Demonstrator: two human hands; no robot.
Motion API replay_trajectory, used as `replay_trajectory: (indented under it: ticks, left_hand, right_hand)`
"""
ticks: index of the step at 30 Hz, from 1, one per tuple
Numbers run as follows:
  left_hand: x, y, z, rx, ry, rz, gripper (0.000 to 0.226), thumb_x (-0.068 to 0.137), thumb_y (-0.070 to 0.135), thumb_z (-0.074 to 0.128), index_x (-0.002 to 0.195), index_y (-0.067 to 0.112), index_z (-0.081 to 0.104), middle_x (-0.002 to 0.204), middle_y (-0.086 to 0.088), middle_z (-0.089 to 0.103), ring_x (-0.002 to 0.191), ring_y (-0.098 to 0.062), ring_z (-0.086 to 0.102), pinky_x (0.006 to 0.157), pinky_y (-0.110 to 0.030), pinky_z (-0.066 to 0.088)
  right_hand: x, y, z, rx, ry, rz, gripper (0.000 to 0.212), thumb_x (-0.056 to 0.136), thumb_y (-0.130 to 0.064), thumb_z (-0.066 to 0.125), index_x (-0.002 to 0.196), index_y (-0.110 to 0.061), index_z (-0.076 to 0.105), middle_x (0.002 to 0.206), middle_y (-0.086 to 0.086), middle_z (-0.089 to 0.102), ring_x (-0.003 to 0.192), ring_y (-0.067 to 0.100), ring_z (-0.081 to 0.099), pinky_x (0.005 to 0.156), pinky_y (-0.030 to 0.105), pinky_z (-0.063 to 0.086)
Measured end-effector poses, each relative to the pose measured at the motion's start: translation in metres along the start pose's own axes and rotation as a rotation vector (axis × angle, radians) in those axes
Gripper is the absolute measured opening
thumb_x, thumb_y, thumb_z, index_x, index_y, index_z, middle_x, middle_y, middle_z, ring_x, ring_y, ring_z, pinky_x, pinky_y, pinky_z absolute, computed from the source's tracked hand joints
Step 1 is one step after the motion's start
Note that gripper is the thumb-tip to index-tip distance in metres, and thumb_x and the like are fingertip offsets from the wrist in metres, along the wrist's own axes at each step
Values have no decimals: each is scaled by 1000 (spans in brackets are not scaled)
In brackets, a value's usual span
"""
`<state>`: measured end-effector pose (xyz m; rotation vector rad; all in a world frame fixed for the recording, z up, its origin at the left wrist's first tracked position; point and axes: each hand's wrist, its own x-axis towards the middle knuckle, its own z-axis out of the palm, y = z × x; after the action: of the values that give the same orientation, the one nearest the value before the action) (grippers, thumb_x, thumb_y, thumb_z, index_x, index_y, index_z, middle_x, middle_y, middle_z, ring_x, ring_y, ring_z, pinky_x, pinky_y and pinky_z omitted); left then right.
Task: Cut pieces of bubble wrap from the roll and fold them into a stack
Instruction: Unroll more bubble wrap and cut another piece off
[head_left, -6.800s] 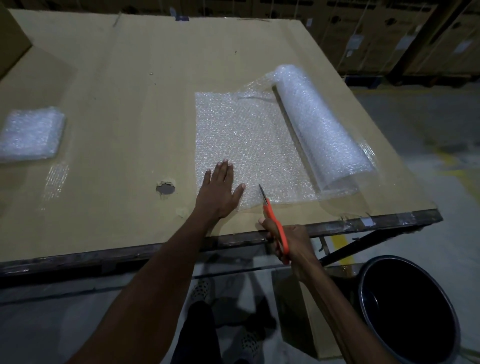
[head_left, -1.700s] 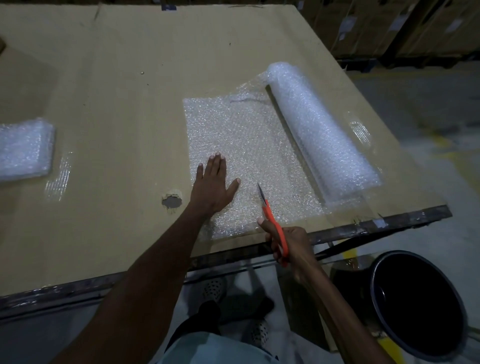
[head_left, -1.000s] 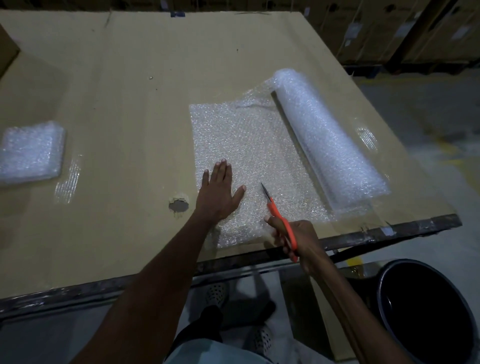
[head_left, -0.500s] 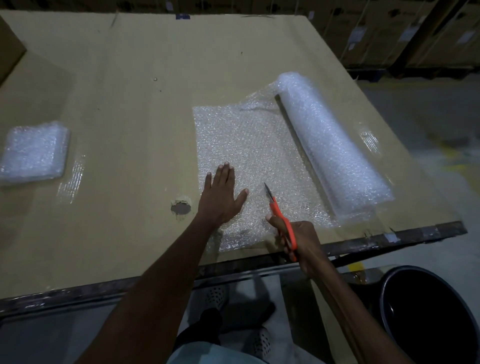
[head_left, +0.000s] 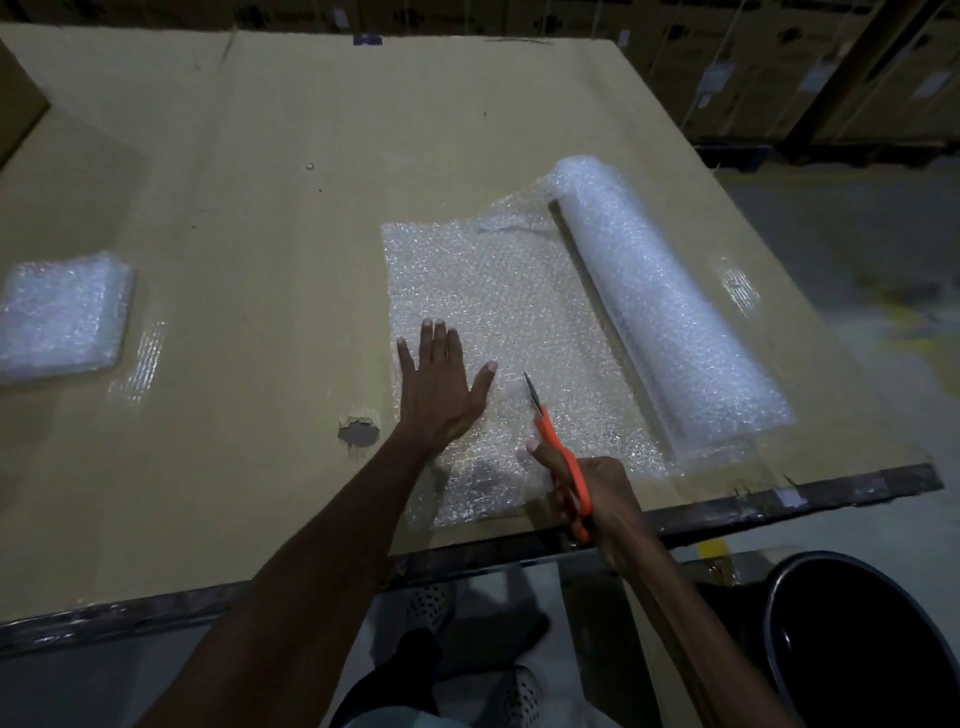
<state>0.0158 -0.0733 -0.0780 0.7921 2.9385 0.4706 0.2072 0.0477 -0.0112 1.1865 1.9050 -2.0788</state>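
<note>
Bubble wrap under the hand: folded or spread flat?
Spread flat: the sheet lies in one layer on the table, left hand pressing it.

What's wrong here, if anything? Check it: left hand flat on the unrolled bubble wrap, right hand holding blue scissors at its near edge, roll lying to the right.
One thing is wrong: the scissors are orange, not blue, as the head view shows. The rest stands: the left hand lies flat on the unrolled bubble wrap, the right hand holds the scissors at its near edge, and the roll lies to the right.
</note>
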Motion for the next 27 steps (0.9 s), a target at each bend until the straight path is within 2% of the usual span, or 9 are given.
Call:
replay_trajectory:
  ticks: [4, 11, 17, 22, 27]
  left_hand:
    - [24, -8, 2, 25, -78, 97, 94, 95, 74, 13, 158, 5, 5, 167, -12, -3, 154, -24, -9, 122, -55, -7]
    - [25, -12, 6, 30, -64, 114, 96, 94, 76, 16, 159, 6, 4, 167, -12, -3, 154, -23, -7, 123, -54, -4]
    - [25, -12, 8, 54, -53, 112, 96, 93, 74, 15, 158, 4, 7, 167, -13, 1, 154, -24, -3, 123, -53, -1]
    - [25, -11, 8, 51, -56, 109, 95, 95, 74, 18, 158, 5, 5, 167, -12, -1, 154, -24, -5, 124, -51, -3]
    - [25, -12, 7, 52, -60, 111, 95, 95, 75, 17, 159, 5, 4, 167, -12, -1, 154, -24, -5, 124, -50, -3]
  right_hand:
    - [3, -9, 1, 15, -7, 8, 50, 72, -47, 87, 66, -5, 62, 55, 15, 48, 39, 18, 39, 40, 23, 29]
    - [13, -8, 3, 34, 16, -6, 47, 74, -40, 88, 73, -2, 61, 54, 14, 45, 36, 17, 36, 37, 20, 26]
    - [24, -12, 7, 15, 33, -18, 52, 70, -46, 90, 72, -1, 66, 58, 19, 49, 41, 19, 39, 42, 25, 29]
    - [26, -13, 4, 44, 13, -32, 45, 75, -38, 89, 55, -11, 58, 52, 13, 46, 38, 18, 37, 42, 25, 28]
    - [30, -19, 6, 43, 10, -20, 42, 78, -35, 88, 61, -6, 63, 51, 12, 48, 36, 18, 38, 39, 22, 30]
